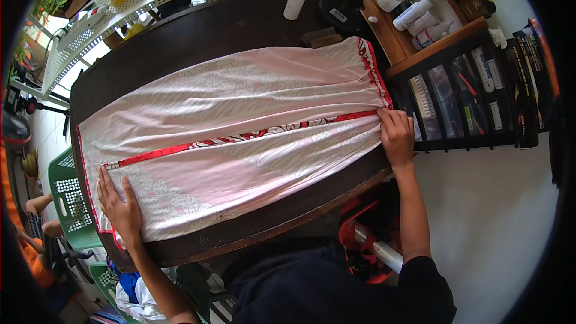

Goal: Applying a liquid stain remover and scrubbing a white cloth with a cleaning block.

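A pale pink and white batik-patterned garment point(216, 99) lies spread across the dark table point(252, 36), with soft folds running lengthwise. Its gathered edge point(374, 72), trimmed in red, is at the right end. A red patterned strip point(243, 137) runs along the middle from that edge towards the left hem. My left hand point(118, 207) rests flat on the cloth near the hem, fingertips at the strip's left end and thumb apart. At the other end, my right hand point(397, 132) pinches the gathered edge beside the strip; its fingertips are partly hidden.
Behind the garment are a white bottle point(296, 1), a brush point(321, 38) and a black lamp base point(340, 13). A wooden shelf of bottles point(414, 13) and black drawers point(454, 99) border the right. Green chairs point(72, 198) and a seated person point(36, 243) are at left.
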Action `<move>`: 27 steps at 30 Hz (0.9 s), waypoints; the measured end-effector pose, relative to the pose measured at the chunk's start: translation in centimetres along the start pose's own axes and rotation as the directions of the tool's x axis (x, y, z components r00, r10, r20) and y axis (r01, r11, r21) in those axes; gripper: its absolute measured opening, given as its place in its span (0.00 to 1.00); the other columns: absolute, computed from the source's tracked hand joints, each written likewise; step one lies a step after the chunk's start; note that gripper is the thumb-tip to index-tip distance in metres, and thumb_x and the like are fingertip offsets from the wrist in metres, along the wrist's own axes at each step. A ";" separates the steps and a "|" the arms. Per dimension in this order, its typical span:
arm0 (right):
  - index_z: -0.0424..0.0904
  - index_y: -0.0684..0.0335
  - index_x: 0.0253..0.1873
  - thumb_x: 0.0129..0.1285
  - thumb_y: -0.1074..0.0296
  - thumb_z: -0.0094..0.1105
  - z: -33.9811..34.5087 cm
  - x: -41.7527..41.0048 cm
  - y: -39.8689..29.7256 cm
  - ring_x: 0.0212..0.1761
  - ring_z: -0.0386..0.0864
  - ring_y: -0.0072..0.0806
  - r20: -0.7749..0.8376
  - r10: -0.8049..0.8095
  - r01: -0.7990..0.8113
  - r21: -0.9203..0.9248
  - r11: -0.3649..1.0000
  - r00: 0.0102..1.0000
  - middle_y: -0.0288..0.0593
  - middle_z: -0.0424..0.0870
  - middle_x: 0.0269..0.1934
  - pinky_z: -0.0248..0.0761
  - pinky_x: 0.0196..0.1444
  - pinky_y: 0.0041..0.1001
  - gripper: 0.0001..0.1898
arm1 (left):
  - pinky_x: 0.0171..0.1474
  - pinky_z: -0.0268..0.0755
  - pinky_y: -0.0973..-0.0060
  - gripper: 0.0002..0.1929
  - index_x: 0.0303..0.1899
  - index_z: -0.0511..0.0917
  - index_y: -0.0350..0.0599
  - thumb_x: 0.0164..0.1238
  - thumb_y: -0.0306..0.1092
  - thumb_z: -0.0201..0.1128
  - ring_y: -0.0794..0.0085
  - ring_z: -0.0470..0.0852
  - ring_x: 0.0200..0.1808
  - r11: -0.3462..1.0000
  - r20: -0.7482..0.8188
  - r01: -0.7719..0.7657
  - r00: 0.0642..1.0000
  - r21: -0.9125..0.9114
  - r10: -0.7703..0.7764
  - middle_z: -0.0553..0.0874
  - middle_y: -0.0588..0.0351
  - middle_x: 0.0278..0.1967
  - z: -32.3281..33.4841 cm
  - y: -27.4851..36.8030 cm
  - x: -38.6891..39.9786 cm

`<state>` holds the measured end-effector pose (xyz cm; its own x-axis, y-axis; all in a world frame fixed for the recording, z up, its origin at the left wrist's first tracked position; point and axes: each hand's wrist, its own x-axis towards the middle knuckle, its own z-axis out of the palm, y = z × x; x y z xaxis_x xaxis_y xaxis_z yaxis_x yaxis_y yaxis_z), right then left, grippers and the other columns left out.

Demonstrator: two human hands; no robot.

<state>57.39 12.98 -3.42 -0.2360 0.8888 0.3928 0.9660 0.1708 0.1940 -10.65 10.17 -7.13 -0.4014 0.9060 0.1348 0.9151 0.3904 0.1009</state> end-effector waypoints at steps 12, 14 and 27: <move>0.83 0.60 0.79 0.80 0.71 0.62 0.8 -2.4 -3.2 0.73 0.77 0.49 -0.003 0.214 -0.205 0.275 0.939 0.977 0.45 0.81 0.79 0.68 0.79 0.41 0.25 | 0.89 0.54 0.47 0.38 0.92 0.61 0.50 0.92 0.57 0.54 0.44 0.66 0.88 1.000 0.010 0.012 1.000 -0.021 -0.011 0.68 0.50 0.90 -0.6 -0.2 -0.2; 0.80 0.58 0.81 0.79 0.70 0.62 1.6 -2.8 -3.0 0.76 0.75 0.51 0.021 0.202 -0.202 0.227 0.953 0.979 0.47 0.78 0.82 0.65 0.81 0.44 0.28 | 0.89 0.56 0.51 0.38 0.90 0.62 0.44 0.91 0.53 0.56 0.42 0.69 0.86 0.993 -0.026 -0.077 0.997 -0.094 0.075 0.71 0.43 0.87 0.3 -1.2 -0.2; 0.79 0.58 0.83 0.85 0.57 0.60 1.8 -3.1 -4.8 0.83 0.70 0.55 0.033 0.329 -0.327 0.253 0.911 0.944 0.50 0.74 0.85 0.60 0.85 0.48 0.27 | 0.89 0.52 0.50 0.41 0.92 0.61 0.49 0.90 0.62 0.52 0.51 0.63 0.91 0.999 0.025 -0.027 0.999 -0.048 0.028 0.66 0.53 0.91 -1.9 0.9 0.9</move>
<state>53.63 10.12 -7.18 0.0987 0.9092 0.4045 0.9835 -0.0272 -0.1787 -10.23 11.05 -5.02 -0.3745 0.9204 0.1124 0.9226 0.3578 0.1441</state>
